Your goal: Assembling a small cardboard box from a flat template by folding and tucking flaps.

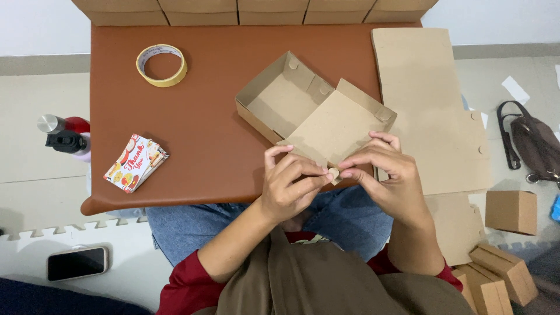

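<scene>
My left hand and right hand both pinch the near flap of the open brown cardboard box on the reddish-brown counter.

Box on table, right of centre; both hands at its near corner. Tape roll far left on table. Card stack near left edge. Flat cardboard sheets right of box. Phone on floor, left; bag on floor, right.
</scene>
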